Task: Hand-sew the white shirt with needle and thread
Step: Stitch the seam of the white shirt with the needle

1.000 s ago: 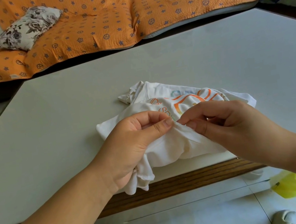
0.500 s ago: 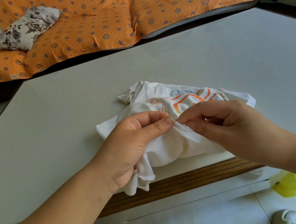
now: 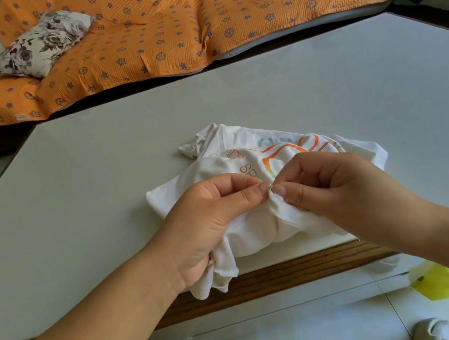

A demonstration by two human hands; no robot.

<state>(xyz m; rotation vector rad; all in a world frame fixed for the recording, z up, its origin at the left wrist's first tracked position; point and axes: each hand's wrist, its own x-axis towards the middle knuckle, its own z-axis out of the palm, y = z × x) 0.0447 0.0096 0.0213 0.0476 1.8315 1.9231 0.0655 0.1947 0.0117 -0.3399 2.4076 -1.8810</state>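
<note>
Pinching one raised fold of the white shirt point(image 3: 256, 229), my left hand point(image 3: 211, 222) grips from nine o'clock and my right hand point(image 3: 337, 187) from three, thumbs almost meeting. It lies bunched at six o'clock on the table point(image 3: 103, 189), one corner over the near edge. I can't make out needle, thread or finished stitches, so I judge most of the sewing remains.

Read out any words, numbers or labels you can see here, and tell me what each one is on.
"SP": orange letters on the white shirt; the rest of the word is hidden.
Orange script above them on the shirt: partly folded, unreadable.
Pale blue letters near the shirt's far edge: too blurred.
Small tag on the orange cover: too small to read.
</note>
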